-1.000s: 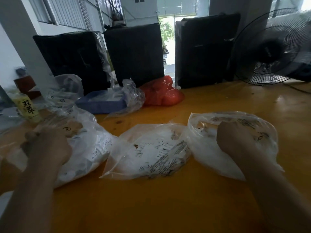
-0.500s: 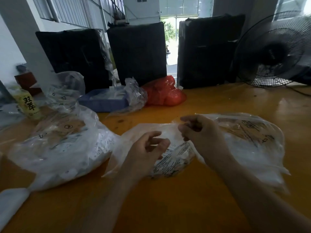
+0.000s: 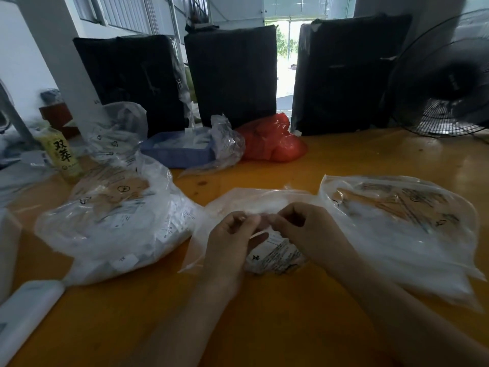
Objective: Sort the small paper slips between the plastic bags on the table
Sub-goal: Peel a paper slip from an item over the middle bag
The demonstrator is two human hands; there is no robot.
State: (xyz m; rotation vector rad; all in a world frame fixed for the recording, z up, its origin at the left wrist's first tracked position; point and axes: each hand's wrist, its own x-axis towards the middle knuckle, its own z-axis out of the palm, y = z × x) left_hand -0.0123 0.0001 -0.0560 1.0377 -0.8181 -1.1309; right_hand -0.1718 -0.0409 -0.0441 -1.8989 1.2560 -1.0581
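While both hands sit together over the middle bag (image 3: 238,205), the left hand (image 3: 232,234) is curled, fingers bent in toward the thumb, pinching at the clear plastic near the bag's top edge. Right hand (image 3: 301,229) is also curled, knuckles up, fingertips meeting the left hand's at the same spot on the plastic. Blurred there, so cannot tell if a slip is between the fingers or only bag film. Neither hand is spread flat; both look loosely closed on the plastic.

Paper slips (image 3: 275,254) with black print show through the middle bag, just below and between the two hands, touching the underside of the right hand's wrist area. The bag lies flat on the orange table (image 3: 291,327).

Left bag (image 3: 113,215) is big and full, bulging with white slips and a brown printed card, well left of the left hand, not touched. Right bag (image 3: 402,229) is flatter, with white contents and printed marks, just beside the right forearm, its left edge overlapping the middle bag's.

Further back: a blue tray (image 3: 177,152) with a crumpled clear bag over it, a red bag (image 3: 272,141) beside it, three black wrapped bundles (image 3: 232,75) standing upright along the far edge, and a black fan (image 3: 447,83) at far right. A yellow-label bottle (image 3: 62,154) stands at far left behind the left bag. A white flat object (image 3: 26,311) lies at the near left corner.
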